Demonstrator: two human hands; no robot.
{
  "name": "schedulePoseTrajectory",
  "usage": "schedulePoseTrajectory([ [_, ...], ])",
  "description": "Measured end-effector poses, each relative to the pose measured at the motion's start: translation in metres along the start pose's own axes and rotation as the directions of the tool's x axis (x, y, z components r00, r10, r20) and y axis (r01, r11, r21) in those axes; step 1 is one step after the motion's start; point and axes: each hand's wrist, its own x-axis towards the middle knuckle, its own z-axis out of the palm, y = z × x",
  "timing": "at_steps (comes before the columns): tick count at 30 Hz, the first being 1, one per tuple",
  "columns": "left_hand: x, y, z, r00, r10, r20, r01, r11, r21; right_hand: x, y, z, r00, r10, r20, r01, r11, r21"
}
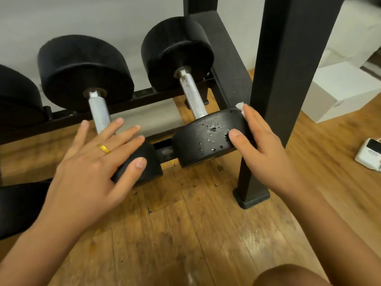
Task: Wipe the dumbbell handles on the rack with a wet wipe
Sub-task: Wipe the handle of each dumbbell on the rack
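My left hand [92,162] lies flat and loose, fingers spread and gripping nothing, over the near weight [149,162] of the left dumbbell [82,73]. The fingertips reach past the weight toward the low end of its handle [100,112], and a gold ring [104,149] sits on one finger. My right hand [261,145] is on the near weight [206,145] of the right dumbbell [177,50]: thumb laid across its wet face, fingers straight along its right edge. They press the wet wipe [239,105] against that edge rather than closing round it, and only a white corner of the wipe shows beyond my fingertips. Water drops [212,126] bead on the face just by my thumb. Both dumbbells rest side by side on the low black rack [144,93], their ribbed metal handles sloping down toward me — the right one's handle [191,93] bare and touched by neither hand. A third dumbbell's weight [16,96] shows at the far left edge. A black post [284,79] stands just right of my right hand on the wooden floor [185,223]. Beyond the post there is a white box [340,89], and nearer me on the floor a small white gadget [369,153] — too blurred to tell what it is.
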Motion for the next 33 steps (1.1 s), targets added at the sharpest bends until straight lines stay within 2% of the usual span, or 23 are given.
schedulePoseTrajectory([
  [4, -0.008, 0.005, 0.004, 0.999, 0.048, -0.008, -0.048, 0.997, 0.068, -0.024, 0.009, 0.001, 1.000, 0.004, -0.001, -0.004, 0.999, -0.054],
  [8, -0.018, 0.007, 0.011, 0.993, 0.095, -0.067, -0.081, 0.979, 0.188, -0.006, 0.001, -0.002, 1.000, -0.013, 0.010, 0.014, 0.998, -0.066],
  [11, -0.019, 0.006, 0.015, 0.988, 0.109, -0.106, -0.084, 0.972, 0.222, 0.003, -0.005, 0.003, 0.998, -0.043, -0.036, 0.040, 0.996, -0.076],
  [16, -0.019, 0.006, 0.016, 0.983, 0.102, -0.155, -0.071, 0.978, 0.197, -0.021, 0.005, 0.010, 0.997, -0.043, -0.061, 0.032, 0.985, -0.170],
  [22, -0.018, 0.007, 0.017, 0.974, 0.095, -0.204, -0.060, 0.984, 0.169, 0.002, 0.000, 0.005, 0.997, -0.042, -0.060, 0.040, 0.998, -0.038],
  [29, -0.018, 0.007, 0.019, 0.967, 0.098, -0.234, -0.062, 0.986, 0.157, -0.033, 0.002, 0.011, 0.996, -0.071, -0.049, 0.062, 0.986, -0.156],
  [33, -0.018, 0.008, 0.020, 0.961, 0.100, -0.257, -0.062, 0.986, 0.152, 0.003, -0.006, 0.012, 0.996, -0.056, -0.064, 0.049, 0.994, -0.097],
])
